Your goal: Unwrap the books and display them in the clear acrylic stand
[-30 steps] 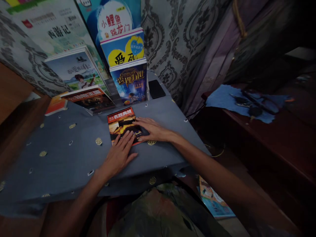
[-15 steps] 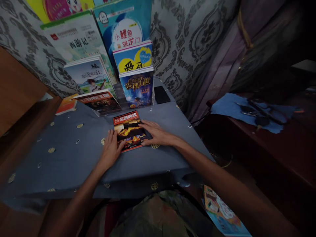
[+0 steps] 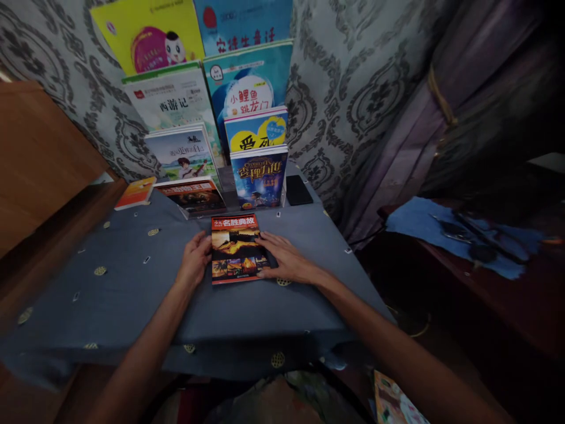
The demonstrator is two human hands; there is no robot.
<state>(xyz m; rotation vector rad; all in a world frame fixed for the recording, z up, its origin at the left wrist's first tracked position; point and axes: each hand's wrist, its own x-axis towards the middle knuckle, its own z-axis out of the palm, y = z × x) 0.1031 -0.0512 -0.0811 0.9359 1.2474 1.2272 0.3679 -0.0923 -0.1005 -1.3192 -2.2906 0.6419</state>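
A thin book with an orange-red title band and dark landscape photos (image 3: pixel 233 253) lies flat on the cloth-covered table, between my two hands. My left hand (image 3: pixel 195 259) is against its left edge, fingers bent and partly closed there. My right hand (image 3: pixel 285 257) holds the right edge, fingers reaching over the cover and thumb near the lower corner. Just behind this book stands a clear rack (image 3: pixel 229 203). Its front books are a blue one with gold lettering (image 3: pixel 260 179) and a dark animal book (image 3: pixel 198 196). The undersides of both hands are hidden.
Taller books, a green-and-white one (image 3: pixel 168 100) and a teal one (image 3: pixel 247 82), rise behind. A black phone (image 3: pixel 299 190) lies right of the rack, an orange book (image 3: pixel 136 192) left. Glasses (image 3: pixel 481 235) rest on a blue cloth (image 3: pixel 410 221) on another table to the right.
The book has turned slightly and now sits straighter toward the rack. My left thumb has come off its cover to the left edge. The view has tilted up, showing more of the tall books.
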